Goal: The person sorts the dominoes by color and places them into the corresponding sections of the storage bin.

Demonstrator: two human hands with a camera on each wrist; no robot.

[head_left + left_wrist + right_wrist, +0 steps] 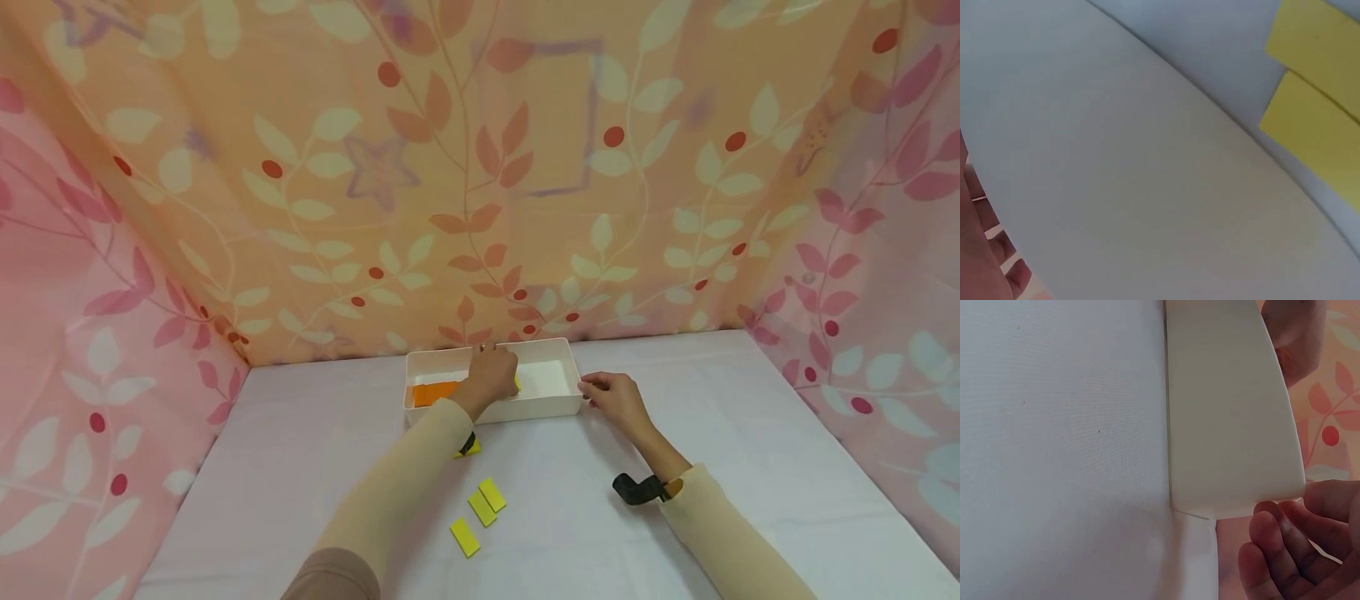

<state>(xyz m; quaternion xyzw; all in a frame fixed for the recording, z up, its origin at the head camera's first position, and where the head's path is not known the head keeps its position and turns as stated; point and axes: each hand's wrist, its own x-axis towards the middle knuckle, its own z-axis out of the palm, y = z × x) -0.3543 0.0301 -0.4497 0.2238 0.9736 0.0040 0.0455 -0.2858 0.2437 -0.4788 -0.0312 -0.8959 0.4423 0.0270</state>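
A long white plastic box point(536, 408) stands near the back of the table. My left hand point(491, 375) reaches down into its middle with bent fingers. A bit of yellow piece point(517, 382) shows beside that hand; I cannot tell whether the fingers hold it. Orange pieces point(435, 392) lie in the box's left part. In the left wrist view the front wall point(1147, 175) hides most of the hand, leaving curled fingers point(1000, 247) at the edge. My right hand point(615, 400) pinches the box's right end, thumb at the rim corner in the right wrist view.
Flat yellow tiles lie in front of the box: a touching pair point(487, 502), a single tile point(465, 537) nearer me, and one more point(468, 450) partly under my left wrist. Floral curtains point(480, 167) enclose the white table point(300, 467) at the back and sides.
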